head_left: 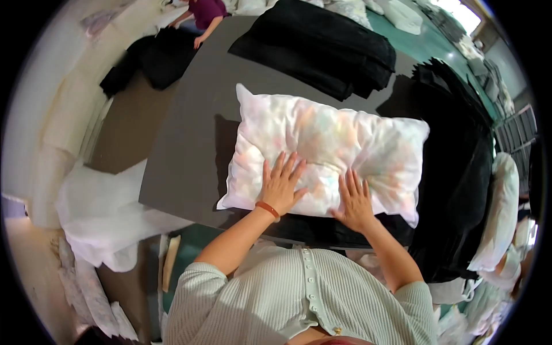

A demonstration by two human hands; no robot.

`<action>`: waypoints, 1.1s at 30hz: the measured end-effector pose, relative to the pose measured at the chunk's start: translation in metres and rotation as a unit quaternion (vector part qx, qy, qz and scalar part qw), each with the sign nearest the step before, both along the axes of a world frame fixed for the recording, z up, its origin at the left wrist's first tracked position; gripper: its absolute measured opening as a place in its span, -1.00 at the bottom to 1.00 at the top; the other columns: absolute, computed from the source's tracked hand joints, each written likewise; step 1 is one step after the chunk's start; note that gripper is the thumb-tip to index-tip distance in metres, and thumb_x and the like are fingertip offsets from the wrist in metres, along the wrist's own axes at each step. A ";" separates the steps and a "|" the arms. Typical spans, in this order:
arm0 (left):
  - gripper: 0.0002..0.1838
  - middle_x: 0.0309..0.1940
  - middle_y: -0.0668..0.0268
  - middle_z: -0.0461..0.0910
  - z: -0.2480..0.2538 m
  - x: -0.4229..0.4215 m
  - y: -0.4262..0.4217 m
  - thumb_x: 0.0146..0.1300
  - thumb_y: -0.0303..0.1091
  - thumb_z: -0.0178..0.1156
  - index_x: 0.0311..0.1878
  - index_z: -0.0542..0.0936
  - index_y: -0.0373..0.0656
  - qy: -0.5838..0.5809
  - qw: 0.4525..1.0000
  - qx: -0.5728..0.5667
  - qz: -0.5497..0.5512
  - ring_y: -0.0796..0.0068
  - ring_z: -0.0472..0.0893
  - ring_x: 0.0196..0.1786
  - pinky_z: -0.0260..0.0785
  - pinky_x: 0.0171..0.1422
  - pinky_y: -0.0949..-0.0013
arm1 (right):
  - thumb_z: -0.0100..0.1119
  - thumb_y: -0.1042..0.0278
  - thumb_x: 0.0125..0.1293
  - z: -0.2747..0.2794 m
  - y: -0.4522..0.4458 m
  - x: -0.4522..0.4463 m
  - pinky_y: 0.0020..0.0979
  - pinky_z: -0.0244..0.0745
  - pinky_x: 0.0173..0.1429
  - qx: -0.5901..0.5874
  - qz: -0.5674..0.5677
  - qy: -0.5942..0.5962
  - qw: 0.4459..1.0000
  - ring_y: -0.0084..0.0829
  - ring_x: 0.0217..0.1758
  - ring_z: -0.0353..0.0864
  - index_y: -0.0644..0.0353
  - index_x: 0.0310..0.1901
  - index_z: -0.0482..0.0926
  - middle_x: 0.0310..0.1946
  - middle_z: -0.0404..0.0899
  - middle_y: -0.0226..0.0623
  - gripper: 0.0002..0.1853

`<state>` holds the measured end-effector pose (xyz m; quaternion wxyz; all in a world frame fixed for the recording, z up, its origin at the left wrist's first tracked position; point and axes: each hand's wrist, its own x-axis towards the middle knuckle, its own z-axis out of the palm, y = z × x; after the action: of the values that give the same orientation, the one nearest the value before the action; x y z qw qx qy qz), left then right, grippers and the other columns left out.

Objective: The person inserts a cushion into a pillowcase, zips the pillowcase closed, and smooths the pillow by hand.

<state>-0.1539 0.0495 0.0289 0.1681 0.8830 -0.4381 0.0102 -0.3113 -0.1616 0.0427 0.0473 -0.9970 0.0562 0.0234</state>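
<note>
Both hands (281, 191) spread — on pillow (325, 135).

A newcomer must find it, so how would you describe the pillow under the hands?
Start at the grey tabletop, with a black cloth pile at its far side. Nearer the camera, the left hand and right hand rest on the pillow. Pale, puffy and pastel-blotched, it stands out from the black cloth beside it.

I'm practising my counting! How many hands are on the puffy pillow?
2. The left hand lies on the near half of the pillow, left of its middle; the right hand lies there too, right of its middle.
</note>
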 end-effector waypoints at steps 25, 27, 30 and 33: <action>-0.08 0.32 -0.19 0.36 -0.007 0.060 0.067 0.21 0.09 0.31 0.44 0.20 -0.33 0.123 0.942 -0.171 0.262 -0.16 0.36 0.37 0.22 0.41 0.07 | 0.33 -0.13 0.17 0.001 -0.145 -0.065 -0.11 0.26 0.41 0.027 -0.431 -0.356 0.828 0.06 0.33 0.39 0.35 0.31 0.37 0.26 0.44 0.13 -0.17; -0.08 0.26 -0.21 0.42 -0.001 0.059 0.070 0.19 0.07 0.34 0.43 0.20 -0.32 0.179 0.932 -0.139 0.282 -0.19 0.42 0.31 0.28 0.35 0.06 | 0.38 -0.23 0.10 -0.018 -0.150 -0.073 -0.16 0.39 0.28 0.264 -0.560 -0.338 0.708 0.02 0.23 0.51 0.44 0.21 0.45 0.16 0.50 0.22 -0.12; -0.21 0.17 -0.19 0.51 0.018 0.057 0.074 0.22 -0.04 0.34 0.37 0.28 -0.31 0.063 0.955 -0.184 0.222 -0.19 0.51 0.21 0.34 0.26 0.03 | 0.35 0.12 0.22 -0.009 -0.144 -0.088 -0.34 0.54 -0.06 0.490 -0.435 -0.334 0.677 -0.35 -0.16 0.67 0.38 0.03 0.58 -0.17 0.68 -0.13 -0.51; -0.43 0.14 -0.11 0.54 0.077 0.052 0.108 0.29 -0.20 0.28 0.27 0.41 -0.31 0.081 0.933 -0.223 0.270 -0.13 0.54 0.14 0.37 0.21 0.03 | 0.26 0.28 0.32 0.029 -0.117 -0.113 -0.44 0.52 -0.10 0.589 -0.396 -0.337 0.619 -0.50 -0.19 0.63 0.32 0.00 0.59 -0.17 0.65 -0.26 -0.68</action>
<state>-0.1019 0.1571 0.1060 0.3868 0.9055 -0.1546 0.0813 -0.4238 -0.2782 0.0722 0.6445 -0.5750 0.3997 -0.3070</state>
